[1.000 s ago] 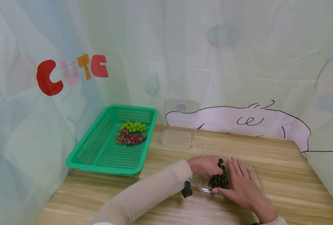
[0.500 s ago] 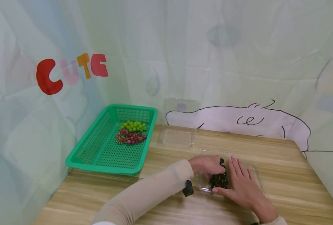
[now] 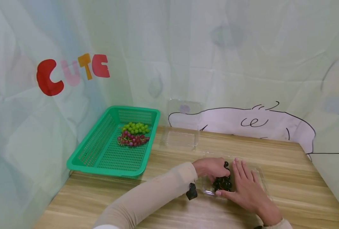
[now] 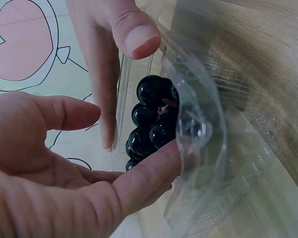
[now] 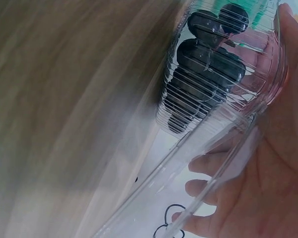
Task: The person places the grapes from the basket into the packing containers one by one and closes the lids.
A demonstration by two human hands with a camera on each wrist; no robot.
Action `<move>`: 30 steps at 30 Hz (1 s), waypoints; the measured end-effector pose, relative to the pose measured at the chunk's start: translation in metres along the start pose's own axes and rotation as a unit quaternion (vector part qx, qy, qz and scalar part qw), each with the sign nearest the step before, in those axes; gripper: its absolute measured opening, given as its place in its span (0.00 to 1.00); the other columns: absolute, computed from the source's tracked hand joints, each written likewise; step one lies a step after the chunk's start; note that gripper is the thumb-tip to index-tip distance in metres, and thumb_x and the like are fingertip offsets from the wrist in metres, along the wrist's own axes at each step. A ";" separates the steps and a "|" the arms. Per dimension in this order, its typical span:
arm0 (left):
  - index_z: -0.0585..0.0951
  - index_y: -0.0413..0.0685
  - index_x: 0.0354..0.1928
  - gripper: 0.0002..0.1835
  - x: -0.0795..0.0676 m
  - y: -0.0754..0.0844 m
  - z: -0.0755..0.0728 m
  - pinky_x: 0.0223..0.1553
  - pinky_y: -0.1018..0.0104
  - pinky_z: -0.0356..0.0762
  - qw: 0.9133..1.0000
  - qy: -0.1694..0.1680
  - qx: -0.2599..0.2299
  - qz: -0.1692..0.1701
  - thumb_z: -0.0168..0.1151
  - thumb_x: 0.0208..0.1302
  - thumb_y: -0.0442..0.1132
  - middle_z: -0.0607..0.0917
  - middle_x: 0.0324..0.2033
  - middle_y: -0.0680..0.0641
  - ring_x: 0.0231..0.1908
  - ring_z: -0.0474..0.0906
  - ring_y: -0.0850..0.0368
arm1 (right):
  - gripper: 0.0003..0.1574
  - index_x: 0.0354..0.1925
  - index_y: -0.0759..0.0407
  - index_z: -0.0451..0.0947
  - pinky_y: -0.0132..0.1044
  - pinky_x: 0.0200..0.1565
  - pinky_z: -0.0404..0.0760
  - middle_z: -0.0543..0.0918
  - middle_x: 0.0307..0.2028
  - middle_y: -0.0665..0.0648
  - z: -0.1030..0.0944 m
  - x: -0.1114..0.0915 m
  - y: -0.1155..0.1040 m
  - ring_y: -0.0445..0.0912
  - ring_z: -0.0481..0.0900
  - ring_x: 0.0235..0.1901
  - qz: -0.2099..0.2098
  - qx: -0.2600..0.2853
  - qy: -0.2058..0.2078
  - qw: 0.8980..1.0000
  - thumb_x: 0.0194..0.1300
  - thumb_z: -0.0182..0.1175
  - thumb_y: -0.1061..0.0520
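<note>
A bunch of black grapes lies in a clear plastic clamshell box on the table, right of centre in the head view. My left hand reaches in from the left; in the left wrist view its index finger lies straight along the grapes, with the thumb held apart from them. My right hand rests along the right of the bunch, fingers stretched out and thumb at the near rim. Through the ribbed clear wall, the right wrist view shows dark grapes beside the right palm.
A green mesh basket stands at the left, with green grapes and red grapes inside. Another clear clamshell stands with its lid raised at the back of the wooden table, against the printed curtain.
My left hand has shifted slightly to the right against the black grapes, and the bunch is squeezed a little closer together. The right hand has stayed in place.
</note>
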State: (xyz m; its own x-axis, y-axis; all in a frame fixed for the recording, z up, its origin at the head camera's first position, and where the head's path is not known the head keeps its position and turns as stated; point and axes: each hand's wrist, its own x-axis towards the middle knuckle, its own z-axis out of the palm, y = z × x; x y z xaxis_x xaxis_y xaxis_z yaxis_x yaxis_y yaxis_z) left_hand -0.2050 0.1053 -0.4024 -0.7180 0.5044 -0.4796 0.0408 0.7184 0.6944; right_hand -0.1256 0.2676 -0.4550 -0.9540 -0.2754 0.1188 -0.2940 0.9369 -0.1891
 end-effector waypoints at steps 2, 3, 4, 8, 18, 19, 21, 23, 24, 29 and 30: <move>0.80 0.37 0.50 0.15 0.000 0.000 0.001 0.37 0.59 0.86 1.000 0.001 0.002 0.004 0.61 0.71 0.43 0.83 0.39 0.47 0.32 0.82 0.54 | 0.78 0.79 0.67 0.46 0.73 0.68 0.53 0.50 0.79 0.68 0.000 0.001 0.000 0.66 0.48 0.77 -0.001 0.001 -0.003 1.000 0.54 0.58 0.16; 0.80 0.37 0.49 0.15 0.001 -0.001 0.001 0.37 0.59 0.86 1.000 0.003 0.002 0.007 0.61 0.70 0.43 0.83 0.39 0.48 0.31 0.82 0.54 | 0.78 0.79 0.67 0.46 0.73 0.68 0.53 0.50 0.79 0.68 0.000 0.001 0.000 0.66 0.48 0.77 -0.001 0.001 -0.005 1.000 0.55 0.58 0.16; 0.80 0.37 0.49 0.15 0.001 -0.001 0.002 0.36 0.59 0.86 1.000 0.004 0.002 0.008 0.61 0.70 0.42 0.83 0.39 0.48 0.31 0.82 0.54 | 0.78 0.79 0.67 0.46 0.73 0.68 0.53 0.50 0.79 0.68 0.000 0.000 0.000 0.66 0.48 0.77 -0.002 0.000 -0.006 1.000 0.55 0.58 0.15; 0.80 0.38 0.51 0.15 0.003 -0.002 0.003 0.35 0.61 0.86 1.000 0.007 0.010 0.007 0.61 0.71 0.42 0.83 0.41 0.48 0.31 0.81 0.56 | 0.77 0.79 0.67 0.47 0.73 0.68 0.53 0.50 0.79 0.69 0.000 0.001 0.000 0.67 0.48 0.77 -0.004 0.001 -0.007 1.000 0.55 0.58 0.16; 0.78 0.39 0.43 0.08 0.005 0.001 0.007 0.22 0.67 0.81 0.994 0.023 0.097 0.046 0.68 0.65 0.31 0.81 0.28 0.50 0.21 0.80 0.57 | 0.78 0.78 0.68 0.47 0.73 0.68 0.53 0.50 0.78 0.69 0.000 0.003 0.000 0.67 0.49 0.77 -0.003 0.001 -0.006 1.000 0.55 0.58 0.16; 0.78 0.39 0.40 0.08 0.004 0.002 0.008 0.21 0.67 0.81 0.993 0.029 0.104 0.048 0.69 0.64 0.30 0.81 0.26 0.49 0.20 0.80 0.57 | 0.78 0.78 0.68 0.47 0.73 0.68 0.54 0.50 0.78 0.69 0.000 0.003 0.000 0.67 0.49 0.77 -0.003 0.000 -0.006 1.000 0.55 0.58 0.16; 0.77 0.39 0.40 0.10 0.004 0.002 0.009 0.20 0.67 0.80 0.993 0.033 0.101 0.050 0.70 0.62 0.29 0.80 0.25 0.49 0.20 0.79 0.57 | 0.78 0.78 0.69 0.47 0.73 0.68 0.54 0.50 0.78 0.69 0.000 0.003 0.000 0.67 0.49 0.77 -0.003 -0.001 -0.006 1.000 0.55 0.58 0.16; 0.77 0.39 0.39 0.10 0.004 0.003 0.010 0.19 0.68 0.79 0.993 0.034 0.099 0.054 0.70 0.61 0.27 0.80 0.24 0.50 0.20 0.79 0.57 | 0.78 0.78 0.69 0.47 0.73 0.68 0.54 0.50 0.78 0.69 0.000 0.003 0.000 0.67 0.49 0.77 -0.003 -0.001 -0.007 1.000 0.55 0.58 0.16; 0.76 0.39 0.40 0.11 0.004 0.003 0.010 0.20 0.68 0.80 0.993 0.035 0.100 0.055 0.70 0.61 0.27 0.80 0.25 0.50 0.20 0.79 0.57 | 0.78 0.78 0.69 0.47 0.73 0.68 0.54 0.50 0.78 0.70 0.000 0.003 0.001 0.67 0.49 0.77 -0.003 -0.002 -0.007 1.000 0.55 0.58 0.16; 0.76 0.40 0.42 0.13 0.005 0.002 0.011 0.23 0.68 0.83 0.992 0.035 0.109 0.062 0.70 0.60 0.27 0.80 0.27 0.50 0.23 0.80 0.59 | 0.78 0.78 0.70 0.47 0.74 0.68 0.54 0.51 0.78 0.70 0.001 0.003 0.002 0.67 0.49 0.76 -0.003 -0.001 -0.007 1.000 0.55 0.59 0.16; 0.76 0.40 0.43 0.13 0.006 0.002 0.012 0.24 0.67 0.83 0.991 0.034 0.113 0.061 0.71 0.61 0.28 0.80 0.28 0.50 0.23 0.80 0.59 | 0.78 0.78 0.70 0.48 0.74 0.68 0.54 0.51 0.78 0.70 0.001 0.003 0.002 0.67 0.49 0.76 -0.003 -0.001 -0.007 1.000 0.55 0.59 0.16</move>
State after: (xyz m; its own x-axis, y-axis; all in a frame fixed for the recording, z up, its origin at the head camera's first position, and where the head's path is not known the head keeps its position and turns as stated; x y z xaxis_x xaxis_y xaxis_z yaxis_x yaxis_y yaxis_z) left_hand -0.2008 0.1148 -0.4102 -0.7435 0.5662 -0.3558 0.2794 0.7465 0.6039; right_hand -0.1288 0.2688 -0.4557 -0.9528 -0.2848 0.1055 -0.3003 0.9353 -0.1871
